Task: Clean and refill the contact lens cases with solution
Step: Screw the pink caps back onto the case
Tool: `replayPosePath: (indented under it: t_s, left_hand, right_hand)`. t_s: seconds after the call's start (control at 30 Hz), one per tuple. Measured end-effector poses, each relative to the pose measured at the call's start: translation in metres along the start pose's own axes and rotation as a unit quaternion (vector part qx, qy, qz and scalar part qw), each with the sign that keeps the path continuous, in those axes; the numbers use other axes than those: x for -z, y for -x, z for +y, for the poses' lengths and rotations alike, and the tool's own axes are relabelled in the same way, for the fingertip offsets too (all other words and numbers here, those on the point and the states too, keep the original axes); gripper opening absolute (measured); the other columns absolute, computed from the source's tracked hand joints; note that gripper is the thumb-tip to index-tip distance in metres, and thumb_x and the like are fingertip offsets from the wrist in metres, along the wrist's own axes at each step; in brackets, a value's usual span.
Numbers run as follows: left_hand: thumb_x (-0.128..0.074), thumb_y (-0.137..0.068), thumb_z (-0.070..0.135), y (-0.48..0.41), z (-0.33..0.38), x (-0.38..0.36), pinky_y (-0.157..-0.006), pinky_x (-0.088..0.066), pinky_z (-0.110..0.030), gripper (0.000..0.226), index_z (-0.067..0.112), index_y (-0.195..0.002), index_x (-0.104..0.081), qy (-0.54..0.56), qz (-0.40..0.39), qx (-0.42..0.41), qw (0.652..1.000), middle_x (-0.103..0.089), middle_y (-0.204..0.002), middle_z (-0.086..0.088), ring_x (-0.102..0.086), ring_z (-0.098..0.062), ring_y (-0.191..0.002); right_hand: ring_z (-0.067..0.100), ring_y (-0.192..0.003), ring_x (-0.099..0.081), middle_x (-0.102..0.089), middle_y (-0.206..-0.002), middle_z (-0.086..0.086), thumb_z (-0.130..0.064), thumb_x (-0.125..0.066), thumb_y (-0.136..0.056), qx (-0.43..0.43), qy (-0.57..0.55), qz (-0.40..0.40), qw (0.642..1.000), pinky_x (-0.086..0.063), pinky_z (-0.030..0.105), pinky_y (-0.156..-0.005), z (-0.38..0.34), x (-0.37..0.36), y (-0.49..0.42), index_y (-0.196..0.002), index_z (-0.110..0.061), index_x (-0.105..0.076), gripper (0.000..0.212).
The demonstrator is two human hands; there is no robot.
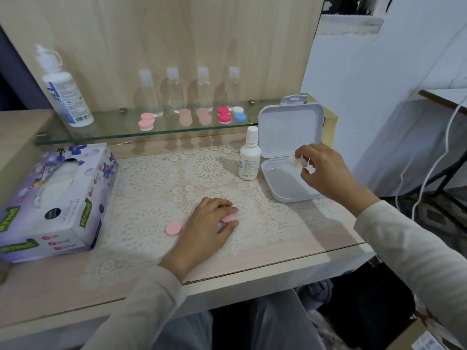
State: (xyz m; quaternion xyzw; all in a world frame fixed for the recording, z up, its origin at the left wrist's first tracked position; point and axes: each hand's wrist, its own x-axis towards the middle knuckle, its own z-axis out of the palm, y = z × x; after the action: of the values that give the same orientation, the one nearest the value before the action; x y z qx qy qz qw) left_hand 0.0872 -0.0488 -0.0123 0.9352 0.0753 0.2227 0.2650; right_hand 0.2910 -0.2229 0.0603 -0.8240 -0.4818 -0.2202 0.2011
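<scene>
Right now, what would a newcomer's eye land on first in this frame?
At centre, the left hand pinches a pink lens case on the lace mat, a loose pink cap beside the hand. To the right, the right hand holds a small white wad over the open white box. Behind, a glass shelf carries coloured lens cases and clear bottles.

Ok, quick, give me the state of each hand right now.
Left hand: holds a pink lens case between thumb and curled digits.
Right hand: pinches a small white wad over the open white box.
</scene>
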Motion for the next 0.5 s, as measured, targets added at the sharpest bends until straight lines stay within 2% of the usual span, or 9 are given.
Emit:
replayPosePath:
  t_s: [0.13, 0.23, 0.37, 0.5]
  left_hand:
    - [-0.053, -0.084, 0.036, 0.0002, -0.0013, -0.0007, -0.096, -0.027, -0.019, 0.036, 0.016, -0.112, -0.065, -0.001, 0.006, -0.004, 1.0, -0.058, -0.115, 0.006, -0.036, 0.0, -0.105]
    - [-0.049, -0.081, 0.039, 0.0, -0.0001, -0.0001, -0.097, -0.027, -0.018, 0.042, 0.017, -0.112, -0.065, -0.003, 0.003, -0.001, 1.0, -0.058, -0.114, 0.007, -0.038, -0.003, -0.107]
    - [-0.048, -0.081, 0.04, 0.0001, 0.0008, 0.0002, -0.097, -0.025, -0.016, 0.043, 0.017, -0.113, -0.064, -0.002, 0.001, 0.0, 1.0, -0.057, -0.115, 0.008, -0.035, 0.001, -0.106]
    - [-0.061, -0.086, 0.028, -0.0008, -0.0007, 0.0008, -0.096, -0.025, -0.015, 0.028, 0.017, -0.112, -0.065, -0.004, 0.008, -0.008, 1.0, -0.058, -0.114, 0.007, -0.037, -0.002, -0.105]
  right_hand:
    - [0.031, -0.059, -0.048, -0.056, -0.065, 0.013, 0.015, -0.064, -0.06, 0.001, -0.002, 0.0, 1.0, -0.041, 0.033, -0.054, -0.0019, -0.0011, 0.0007, -0.084, 0.0, -0.06, 0.028]
    - [0.03, -0.061, -0.048, -0.057, -0.067, 0.013, 0.015, -0.065, -0.061, -0.001, 0.001, -0.001, 1.0, -0.04, 0.033, -0.054, -0.0021, -0.0017, 0.0017, -0.085, 0.0, -0.06, 0.029]
    - [0.03, -0.063, -0.048, -0.056, -0.068, 0.013, 0.014, -0.064, -0.061, -0.009, -0.001, -0.005, 1.0, -0.042, 0.034, -0.054, -0.0015, -0.0016, 0.0039, -0.086, 0.0, -0.059, 0.029]
    - [0.025, -0.063, -0.045, -0.052, -0.072, 0.01, 0.011, -0.063, -0.066, -0.029, -0.023, -0.007, 0.999, -0.043, 0.036, -0.055, -0.0017, -0.0008, 0.0058, -0.086, 0.0, -0.055, 0.024]
